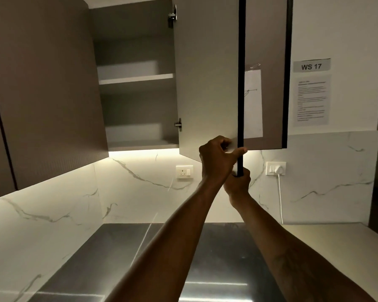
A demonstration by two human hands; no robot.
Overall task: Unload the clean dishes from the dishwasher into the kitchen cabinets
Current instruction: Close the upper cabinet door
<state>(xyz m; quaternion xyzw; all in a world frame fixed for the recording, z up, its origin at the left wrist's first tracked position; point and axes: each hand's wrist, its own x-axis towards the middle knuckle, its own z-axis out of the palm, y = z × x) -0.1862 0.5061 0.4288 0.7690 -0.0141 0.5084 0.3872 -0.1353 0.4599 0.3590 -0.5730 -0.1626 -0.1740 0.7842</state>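
Observation:
An upper cabinet (pixel 138 110) stands open, with its door (pixel 207 79) swung out toward me. Two shelves (pixel 135 79) show inside, each with a pale, blurred shape I cannot identify. My left hand (pixel 216 159) grips the door's bottom edge near its corner, fingers curled and thumb pointing right. Just beneath it, my right hand (pixel 238 184) is curled round the lower end of the door's dark front edge (pixel 241 83). No dish or dishwasher is in view.
A closed cabinet door (pixel 46 94) hangs to the left. The neighbouring door (pixel 271 62) carries a taped paper. Below lie a steel counter (pixel 122 258), a marble backsplash, a wall socket (pixel 184 172) and a plugged socket (pixel 275 168) with a white cable. A "WS 17" sign (pixel 311 66) is on the wall.

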